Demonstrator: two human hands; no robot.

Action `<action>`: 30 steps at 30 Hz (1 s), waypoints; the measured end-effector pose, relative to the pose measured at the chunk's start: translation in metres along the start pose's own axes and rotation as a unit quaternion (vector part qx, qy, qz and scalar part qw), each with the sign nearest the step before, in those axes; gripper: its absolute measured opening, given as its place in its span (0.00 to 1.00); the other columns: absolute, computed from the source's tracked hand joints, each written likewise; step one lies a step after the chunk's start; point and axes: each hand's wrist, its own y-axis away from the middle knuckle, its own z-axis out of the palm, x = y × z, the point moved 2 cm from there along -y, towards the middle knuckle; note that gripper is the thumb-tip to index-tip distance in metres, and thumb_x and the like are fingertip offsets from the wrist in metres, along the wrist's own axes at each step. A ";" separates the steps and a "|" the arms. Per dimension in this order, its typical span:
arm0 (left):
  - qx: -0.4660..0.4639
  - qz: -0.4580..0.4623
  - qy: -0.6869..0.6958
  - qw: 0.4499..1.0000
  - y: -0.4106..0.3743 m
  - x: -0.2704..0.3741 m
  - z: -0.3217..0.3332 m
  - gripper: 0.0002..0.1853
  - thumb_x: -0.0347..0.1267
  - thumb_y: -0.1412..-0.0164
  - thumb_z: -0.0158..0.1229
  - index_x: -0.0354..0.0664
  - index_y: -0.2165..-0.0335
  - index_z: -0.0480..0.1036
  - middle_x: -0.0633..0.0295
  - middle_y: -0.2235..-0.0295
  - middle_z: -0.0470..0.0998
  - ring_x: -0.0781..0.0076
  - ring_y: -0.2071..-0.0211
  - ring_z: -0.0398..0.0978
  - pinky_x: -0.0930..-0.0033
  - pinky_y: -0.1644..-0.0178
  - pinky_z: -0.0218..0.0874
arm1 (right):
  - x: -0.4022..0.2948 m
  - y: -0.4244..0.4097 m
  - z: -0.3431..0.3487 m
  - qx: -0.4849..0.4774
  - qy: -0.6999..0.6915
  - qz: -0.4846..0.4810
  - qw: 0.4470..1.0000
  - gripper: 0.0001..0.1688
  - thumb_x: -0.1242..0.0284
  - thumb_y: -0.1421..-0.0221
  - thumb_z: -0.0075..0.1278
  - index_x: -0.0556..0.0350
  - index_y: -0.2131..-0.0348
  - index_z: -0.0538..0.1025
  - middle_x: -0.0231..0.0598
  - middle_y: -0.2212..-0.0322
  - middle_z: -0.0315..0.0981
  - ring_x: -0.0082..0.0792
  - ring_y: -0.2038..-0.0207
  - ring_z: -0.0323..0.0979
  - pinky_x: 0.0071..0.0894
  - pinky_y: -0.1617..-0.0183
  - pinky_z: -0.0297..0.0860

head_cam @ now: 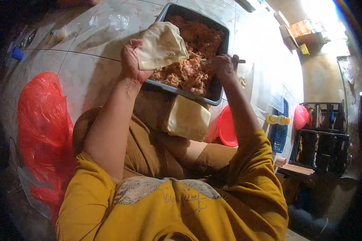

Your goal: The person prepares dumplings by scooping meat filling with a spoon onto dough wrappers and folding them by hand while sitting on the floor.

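Observation:
My left hand [132, 61] holds a pale, floppy square dough wrapper [161, 46] by its left side, over the left part of a grey plastic tub [228, 39]. In the tub lies a pinkish minced filling [193, 72] with green flecks. At the tub's right side, my right hand [224, 67] is closed around a metal fork [209, 62], its tines pointing left at the filling. A stack of square dough wrappers [189, 118] rests in front of the tub, close to my legs.
A red plastic bag [45, 129] lies on the tiled floor [90, 72] at left. To the right are a red basin [228, 126], a yellow bottle [277, 119], a blue basket [280, 138] and black crates [322, 147]. A blue cup [17, 54] is at far left.

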 end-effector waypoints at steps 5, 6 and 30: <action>0.173 0.073 -0.090 0.978 0.001 -0.004 0.009 0.25 0.37 0.56 0.44 0.38 0.58 0.65 0.55 0.59 0.70 0.55 0.57 0.67 0.52 0.48 0.53 | -0.032 -0.003 -0.006 -0.191 0.046 0.003 0.981 0.11 0.67 0.51 0.40 0.40 0.74 0.76 0.30 0.72 0.73 0.32 0.65 0.68 0.40 0.55 0.50; 0.188 0.078 -0.090 0.975 0.001 -0.005 0.011 0.25 0.37 0.56 0.44 0.38 0.58 0.65 0.55 0.59 0.70 0.55 0.57 0.67 0.52 0.48 0.52 | -0.034 -0.001 -0.009 -0.164 0.010 0.017 0.986 0.11 0.68 0.51 0.40 0.41 0.76 0.76 0.31 0.73 0.73 0.32 0.66 0.69 0.41 0.56 0.50; 0.084 0.036 -0.048 0.995 -0.003 -0.023 0.003 0.25 0.40 0.55 0.46 0.36 0.58 0.66 0.55 0.59 0.71 0.57 0.58 0.68 0.56 0.49 0.55 | -0.039 0.000 -0.022 -0.172 0.118 -0.026 0.978 0.09 0.64 0.62 0.51 0.48 0.78 0.75 0.35 0.74 0.71 0.36 0.66 0.67 0.50 0.60 0.53</action>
